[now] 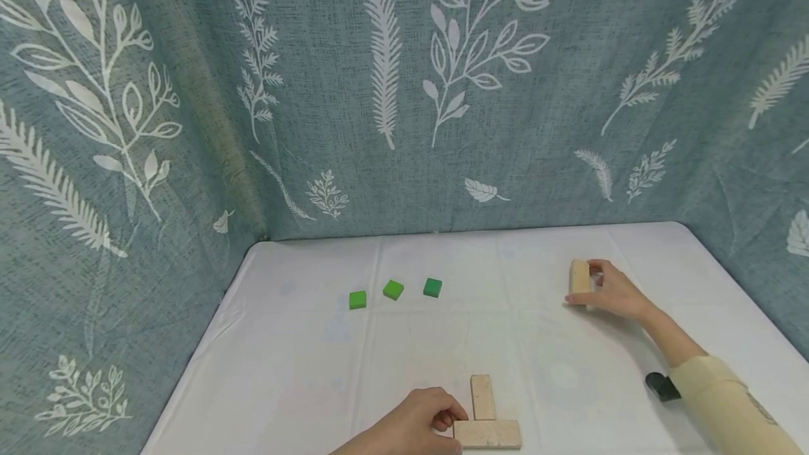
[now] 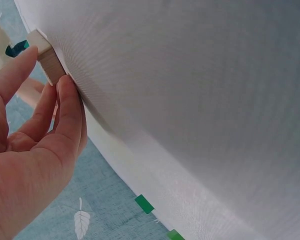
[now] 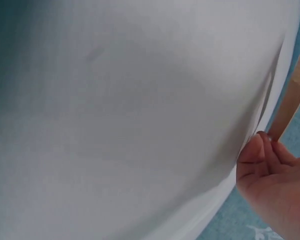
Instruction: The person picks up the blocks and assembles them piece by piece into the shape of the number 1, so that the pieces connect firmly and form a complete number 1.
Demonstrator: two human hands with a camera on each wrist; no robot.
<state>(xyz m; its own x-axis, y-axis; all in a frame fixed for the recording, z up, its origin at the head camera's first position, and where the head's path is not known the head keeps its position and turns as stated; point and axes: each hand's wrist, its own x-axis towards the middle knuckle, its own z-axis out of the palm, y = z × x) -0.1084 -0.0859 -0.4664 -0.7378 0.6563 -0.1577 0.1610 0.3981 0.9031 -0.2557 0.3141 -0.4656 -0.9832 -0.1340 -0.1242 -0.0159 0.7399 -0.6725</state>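
Near the front of the white table, my left hand (image 1: pixel 420 418) pinches the left end of a pale wooden block (image 1: pixel 491 434) that lies crosswise. In the left wrist view, the thumb and fingertips are on opposite sides of that block's end (image 2: pixel 54 67). A second wooden block (image 1: pixel 482 397) points away from me, its near end against the long side of the first, making a T-like shape. Farther off at the right, my right hand (image 1: pixel 612 293) grips another wooden block (image 1: pixel 579 282) lengthwise, thumb at the near end and fingers at the far end.
Three small green blocks, two light (image 1: pixel 357 299) (image 1: pixel 393 290) and one darker (image 1: pixel 432 287), lie toward the back of the table (image 1: pixel 303 357). A black object (image 1: pixel 661 386) is beside the right sleeve (image 1: pixel 727 399). A patterned blue-green curtain (image 1: pixel 404 181) hangs behind.
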